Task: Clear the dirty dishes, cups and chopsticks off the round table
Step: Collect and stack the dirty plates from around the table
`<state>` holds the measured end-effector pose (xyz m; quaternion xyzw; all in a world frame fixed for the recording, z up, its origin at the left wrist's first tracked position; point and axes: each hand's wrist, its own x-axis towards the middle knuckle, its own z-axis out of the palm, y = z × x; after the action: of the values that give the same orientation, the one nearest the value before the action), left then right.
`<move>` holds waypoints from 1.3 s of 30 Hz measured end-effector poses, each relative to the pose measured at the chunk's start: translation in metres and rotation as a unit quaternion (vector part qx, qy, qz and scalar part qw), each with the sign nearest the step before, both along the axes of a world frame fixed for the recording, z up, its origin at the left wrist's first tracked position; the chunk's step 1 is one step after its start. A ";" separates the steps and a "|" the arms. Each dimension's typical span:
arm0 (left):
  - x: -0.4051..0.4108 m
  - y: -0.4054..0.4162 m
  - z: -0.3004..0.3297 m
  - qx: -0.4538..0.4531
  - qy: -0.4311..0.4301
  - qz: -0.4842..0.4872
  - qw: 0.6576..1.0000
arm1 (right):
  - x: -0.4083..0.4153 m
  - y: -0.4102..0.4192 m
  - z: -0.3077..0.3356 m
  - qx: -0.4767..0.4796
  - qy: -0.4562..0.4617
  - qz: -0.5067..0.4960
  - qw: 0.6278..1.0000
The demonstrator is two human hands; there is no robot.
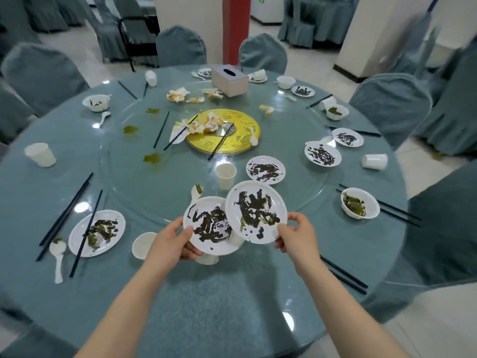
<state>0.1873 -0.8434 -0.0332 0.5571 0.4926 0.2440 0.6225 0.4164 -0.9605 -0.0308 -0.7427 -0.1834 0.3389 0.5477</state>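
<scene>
My left hand (172,241) grips a white plate (206,227) smeared with dark sauce, held above the near edge of the round table (206,293). My right hand (296,235) grips a second smeared plate (255,211), which overlaps the right side of the first. Under them stand a white bowl (143,245) and a partly hidden cup (207,259). More dirty plates (96,232) (265,168), a paper cup (225,175), bowls (360,202), spoons and black chopsticks (86,232) lie around the table.
A glass turntable (154,182) with a gold centre disc (232,146) carries crumpled napkins (198,125) and green spills. A tissue box (229,80) sits at the far side. Covered chairs (389,104) ring the table, and a red pillar (236,27) stands behind.
</scene>
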 end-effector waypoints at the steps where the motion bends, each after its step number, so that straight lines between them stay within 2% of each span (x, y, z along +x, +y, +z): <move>1: 0.001 0.000 0.000 -0.001 -0.005 -0.007 1.000 | -0.003 0.003 0.003 0.003 0.000 0.012 1.000; 6: -0.003 0.002 0.003 0.005 -0.031 -0.019 0.999 | -0.020 0.016 0.009 -0.008 -0.011 0.065 0.998; 11: -0.021 0.004 0.006 0.005 -0.050 -0.005 0.999 | -0.042 0.034 0.007 -0.040 -0.090 0.151 0.984; 15: -0.046 0.011 0.010 0.003 -0.061 0.006 0.998 | -0.070 0.058 0.008 -0.032 -0.056 0.201 0.977; 22: -0.103 0.036 0.015 0.000 -0.056 0.052 0.997 | -0.126 0.100 0.009 -0.031 -0.110 0.244 0.963; 29: -0.167 0.071 0.014 0.018 -0.020 0.131 0.991 | -0.193 0.149 0.010 -0.018 -0.089 0.266 0.960; 39: -0.268 0.127 -0.025 -0.025 -0.036 0.233 0.972 | -0.262 0.224 -0.015 -0.108 -0.101 0.276 0.950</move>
<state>-0.0808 -0.7160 -0.0581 0.4022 0.5920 0.3895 0.5797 0.1549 -0.7370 -0.0456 -0.7480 -0.3975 0.4180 0.3283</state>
